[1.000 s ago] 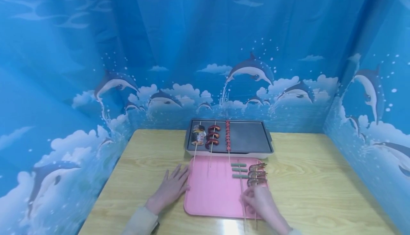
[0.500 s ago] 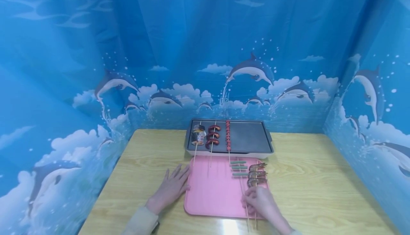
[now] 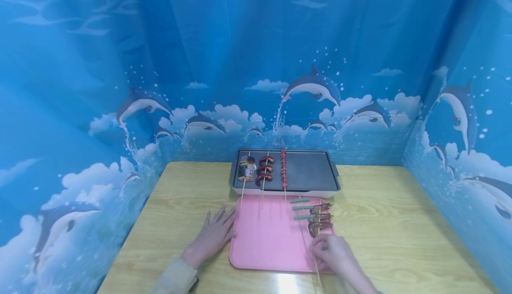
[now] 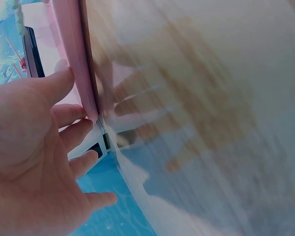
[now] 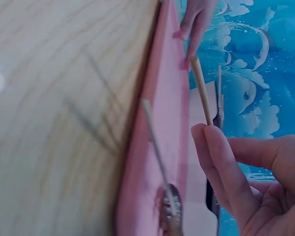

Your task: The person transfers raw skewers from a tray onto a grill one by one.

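Note:
Between thumb and fingers, my right hand (image 3: pixel 334 254) pinches the wooden stick (image 5: pixel 202 91) of a skewer threaded with green bean-like pieces (image 3: pixel 303 207). Those pieces overlap the shrimp skewer (image 3: pixel 316 228) in the head view. The shrimp skewer is on the right side of a pink tray (image 3: pixel 268 240), and its stick (image 5: pixel 158 147) sits apart from the held one in the right wrist view. My left hand (image 3: pixel 214 234) has its fingers spread beside the tray's left edge, fingertips right at the rim; the left wrist view also shows this hand (image 4: pixel 44 137) against the pink edge.
A dark rectangular griddle (image 3: pixel 312 169) stands behind the tray. On its left half lie a fish skewer (image 3: pixel 247 169), a skewer of dark red curled pieces (image 3: pixel 265 169) and a thin red skewer (image 3: pixel 284 169). A blue dolphin-print curtain (image 3: pixel 248 62) encloses the wooden table (image 3: pixel 380 223).
My right hand has shifted slightly right with the green skewer. Its stick's lower end has swung right, and the green pieces now overlap the shrimp. The left hand stays put.

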Demonstrator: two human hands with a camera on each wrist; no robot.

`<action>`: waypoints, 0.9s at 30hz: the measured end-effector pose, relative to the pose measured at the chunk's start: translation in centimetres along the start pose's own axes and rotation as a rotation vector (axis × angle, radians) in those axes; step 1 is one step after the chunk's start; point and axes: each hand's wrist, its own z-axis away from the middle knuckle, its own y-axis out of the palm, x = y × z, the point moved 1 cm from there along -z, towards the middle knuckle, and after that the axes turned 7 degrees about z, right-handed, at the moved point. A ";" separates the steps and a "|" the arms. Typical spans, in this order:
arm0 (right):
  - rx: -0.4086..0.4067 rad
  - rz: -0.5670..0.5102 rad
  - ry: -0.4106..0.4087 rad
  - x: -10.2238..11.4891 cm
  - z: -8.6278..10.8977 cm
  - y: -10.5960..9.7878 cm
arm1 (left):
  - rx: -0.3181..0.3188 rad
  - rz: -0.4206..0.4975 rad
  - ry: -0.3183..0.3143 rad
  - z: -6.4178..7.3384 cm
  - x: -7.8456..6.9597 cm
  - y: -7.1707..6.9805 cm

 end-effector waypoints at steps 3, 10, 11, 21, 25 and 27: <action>0.003 0.002 -0.028 0.4 -0.1 -0.7 | -0.007 -0.003 0.008 0.0 0.0 0.0; 0.000 -0.059 -0.028 1.7 -1.6 -2.2 | -0.016 -0.011 0.016 0.0 -0.1 -0.1; -0.009 -0.064 -0.031 1.8 -2.0 -2.4 | -0.016 -0.012 0.016 0.0 -0.1 -0.1; -0.097 -0.096 0.080 3.0 -6.9 -3.5 | -0.010 -0.024 0.007 0.0 -0.1 0.0; -0.105 -0.085 0.073 2.9 -8.7 -3.4 | -0.010 -0.016 0.007 -0.1 -0.1 -0.1; -0.108 -0.055 0.067 2.9 -9.6 -3.4 | -0.011 -0.011 0.008 -0.2 -0.1 0.0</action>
